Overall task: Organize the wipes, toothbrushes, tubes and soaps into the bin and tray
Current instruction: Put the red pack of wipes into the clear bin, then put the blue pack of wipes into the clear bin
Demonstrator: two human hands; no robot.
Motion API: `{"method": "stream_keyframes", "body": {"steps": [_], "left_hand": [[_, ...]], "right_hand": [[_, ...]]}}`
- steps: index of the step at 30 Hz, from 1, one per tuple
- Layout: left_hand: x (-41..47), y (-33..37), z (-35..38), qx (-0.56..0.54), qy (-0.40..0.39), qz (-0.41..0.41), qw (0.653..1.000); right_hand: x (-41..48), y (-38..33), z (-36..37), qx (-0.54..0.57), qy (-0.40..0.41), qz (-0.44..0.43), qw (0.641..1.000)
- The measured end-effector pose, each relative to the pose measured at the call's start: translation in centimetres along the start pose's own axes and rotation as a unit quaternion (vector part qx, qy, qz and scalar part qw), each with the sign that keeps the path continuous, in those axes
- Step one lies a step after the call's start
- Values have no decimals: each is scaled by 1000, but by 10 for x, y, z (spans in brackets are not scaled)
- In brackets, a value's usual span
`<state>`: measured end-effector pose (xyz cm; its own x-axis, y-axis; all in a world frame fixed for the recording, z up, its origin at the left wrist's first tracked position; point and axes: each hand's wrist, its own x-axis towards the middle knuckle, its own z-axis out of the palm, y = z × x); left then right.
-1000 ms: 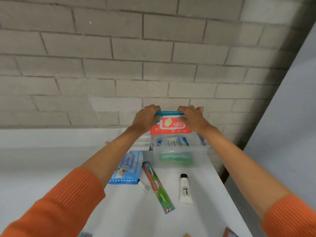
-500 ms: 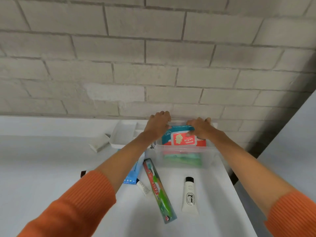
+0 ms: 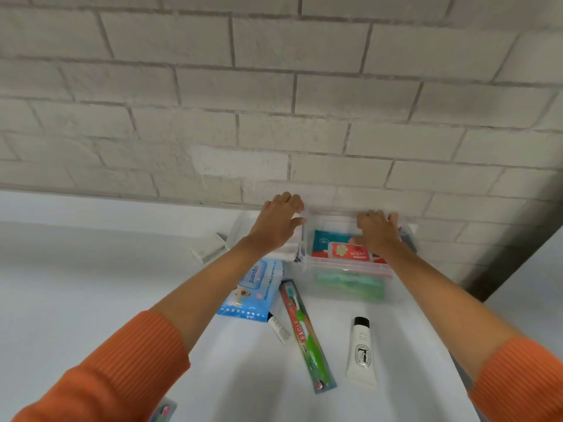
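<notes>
A clear plastic bin (image 3: 394, 289) stands against the brick wall. A red and teal wipes pack (image 3: 338, 249) lies flat on top of its contents, above a green pack (image 3: 350, 286). My right hand (image 3: 377, 231) rests on the pack's right end, thumb and fingers around it. My left hand (image 3: 278, 223) is off the pack, at the bin's left rim, holding nothing. A white tray (image 3: 239, 228) sits behind that hand. On the table lie a blue wipes pack (image 3: 253, 289), a packaged toothbrush (image 3: 306, 335), a white tube (image 3: 362, 353), a small tube (image 3: 278, 328) and a white soap bar (image 3: 208, 253).
The white table (image 3: 91, 284) ends close to the bin's right side, with a dark gap and a grey panel beyond. The brick wall rises right behind the bin and tray. Another packaged item (image 3: 164, 411) peeks out at the bottom edge under my left sleeve.
Both hands lowered the red wipes pack from above the bin down into it. My left hand then let go and slid left to the bin's rim.
</notes>
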<state>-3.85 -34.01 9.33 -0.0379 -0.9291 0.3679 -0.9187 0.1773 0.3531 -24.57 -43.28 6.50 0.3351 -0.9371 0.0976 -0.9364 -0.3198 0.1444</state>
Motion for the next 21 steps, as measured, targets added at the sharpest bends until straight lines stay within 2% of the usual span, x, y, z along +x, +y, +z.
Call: {"method": "stream_keyframes", "body": {"steps": [5,9,13,18,21], "left_hand": [[-25,-5,-23,16,10,0,1000],[-53,-17,-38,19,21,-21,999],[-84,-37,-41,34,23,-57,998],[-119,-61,-32,43,66,-86,993],[-135,-75,-28,52,40,-98,993]], "right_hand": [[-23,-28,-36,94,108,7,990],[-57,-67,-65,208,162,-17,964],[-97,-108,-74,304,146,-23,941],[-132,-156,-44,285,128,-65,948],[-141,-174,-18,268,67,-47,960]]}}
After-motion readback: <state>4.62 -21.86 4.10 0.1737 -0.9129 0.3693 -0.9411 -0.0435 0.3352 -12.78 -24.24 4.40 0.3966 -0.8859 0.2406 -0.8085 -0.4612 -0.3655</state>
